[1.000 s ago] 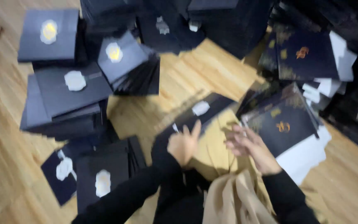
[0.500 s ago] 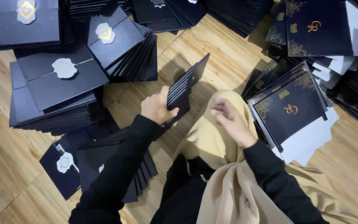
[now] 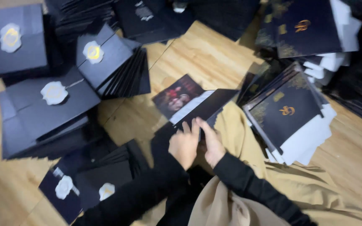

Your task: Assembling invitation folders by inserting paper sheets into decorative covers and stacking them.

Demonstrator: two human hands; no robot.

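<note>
Head view: left hand (image 3: pixel 184 144) and right hand (image 3: pixel 211 144) both grip the open black card (image 3: pixel 197 106), left of the gold-lettered stack (image 3: pixel 290 111)

A black folded card (image 3: pixel 197 106) lies opened, tilted, showing a dark photo panel, above the middle of the wooden floor (image 3: pixel 197 54).

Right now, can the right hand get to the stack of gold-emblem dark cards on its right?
Probably yes. The right hand and left hand both hold the open dark card, but the stack lies close by with nothing between.
</note>
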